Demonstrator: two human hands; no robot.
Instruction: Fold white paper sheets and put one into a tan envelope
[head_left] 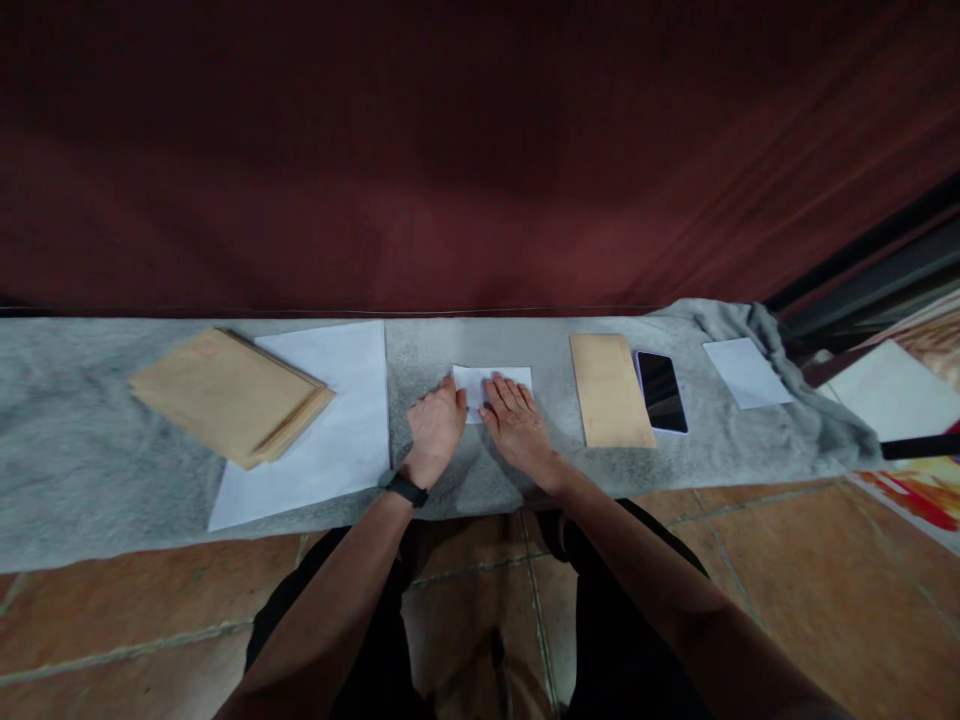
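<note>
A small white sheet of paper [471, 380], apparently folded, lies in front of me on the grey cloth. My left hand [437, 420] is curled at its left edge, with the thumb side against the paper; the fingertips are mostly hidden. A dark band circles the left wrist. My right hand [516, 418] rests flat over the paper's right part, fingers stretched out and slightly apart. To the right of it lies a brown envelope [611, 390]. A stack of brown envelopes [225, 395] sits at the left, partly on large white sheets [345, 420].
A phone [661, 392] with a dark screen lies beside the single envelope. Another small white sheet [748, 373] is farther right, near the bunched end of the grey cloth [525, 345]. A dark red panel [420, 240] rises behind. Tiled floor [795, 570] shows below.
</note>
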